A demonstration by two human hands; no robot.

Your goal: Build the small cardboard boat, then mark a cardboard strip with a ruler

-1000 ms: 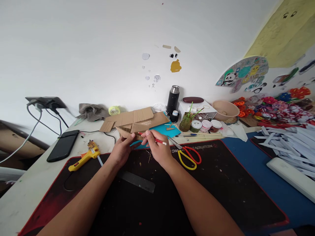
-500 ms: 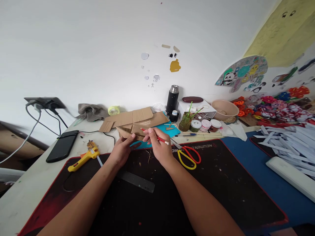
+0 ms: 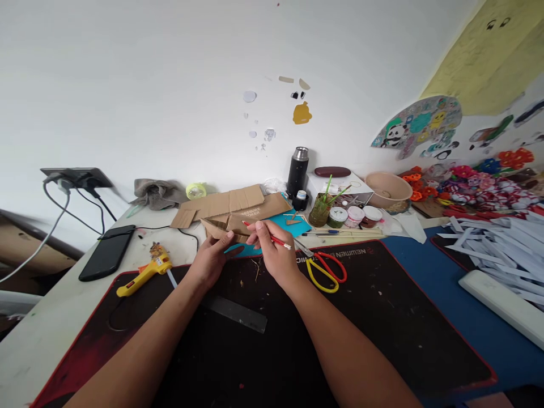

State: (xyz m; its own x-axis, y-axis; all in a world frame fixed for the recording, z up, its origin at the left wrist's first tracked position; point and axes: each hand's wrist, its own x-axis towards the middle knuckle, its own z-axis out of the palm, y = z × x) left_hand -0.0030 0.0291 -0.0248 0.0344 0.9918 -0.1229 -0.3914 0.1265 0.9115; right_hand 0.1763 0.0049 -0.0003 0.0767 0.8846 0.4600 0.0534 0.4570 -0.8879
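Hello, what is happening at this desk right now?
A person sits at a craft desk. The left hand holds a piece of brown cardboard at the far edge of the black mat. The right hand holds a red pencil, its tip against the cardboard. Scissors lie to the right, a yellow glue gun to the left, a ruler nearer.
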